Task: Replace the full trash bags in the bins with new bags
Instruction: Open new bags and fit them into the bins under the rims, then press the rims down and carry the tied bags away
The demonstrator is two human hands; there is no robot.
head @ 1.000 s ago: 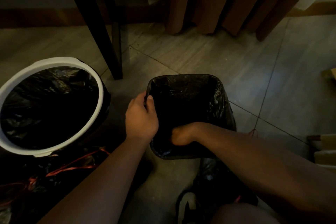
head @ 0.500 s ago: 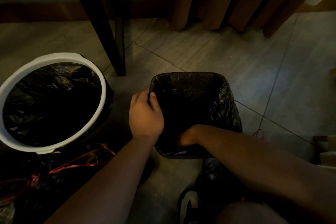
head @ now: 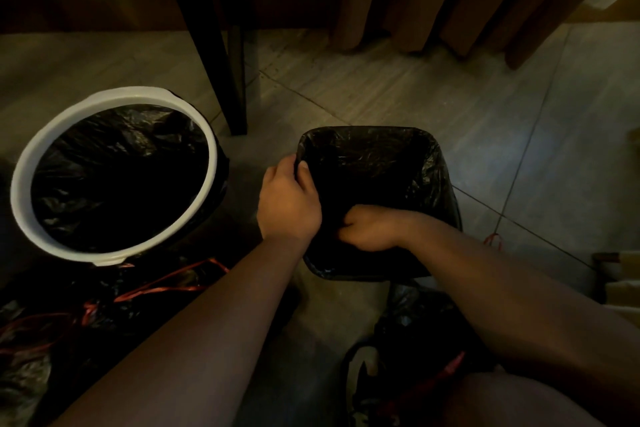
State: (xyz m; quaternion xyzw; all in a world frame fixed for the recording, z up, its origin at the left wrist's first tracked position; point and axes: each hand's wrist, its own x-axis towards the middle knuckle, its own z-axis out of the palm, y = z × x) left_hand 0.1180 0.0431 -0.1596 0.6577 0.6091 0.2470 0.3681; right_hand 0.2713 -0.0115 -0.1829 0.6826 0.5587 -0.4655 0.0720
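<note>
Grip, left hand [head: 289,204]: pinches the liner [head: 429,184] over the left rim of the square bin [head: 363,130], thumb inside, fingers outside.
Grip, right hand [head: 370,229]: curled, knuckles up, low inside the square bin at its near-left corner; seemingly bunches liner plastic, though too dark there to be sure.
Far left of square bin: round bin [head: 114,95], white ring, black bag already seated in it.
Near left of square bin: full bags [head: 104,305] with red ties, heaped on the floor.
Near right of square bin: another black bag [head: 415,322] on the floor.
Change, left side: none, same pinch on the rim as a second ago.
Change, right side: sits a touch higher and closer to the left hand, curled fingers now showing instead of sunk out of sight.
Meaning: likely the last tucking of the new liner, with the far and right edges already folded over the rim; probably only removal of the full bags left.
</note>
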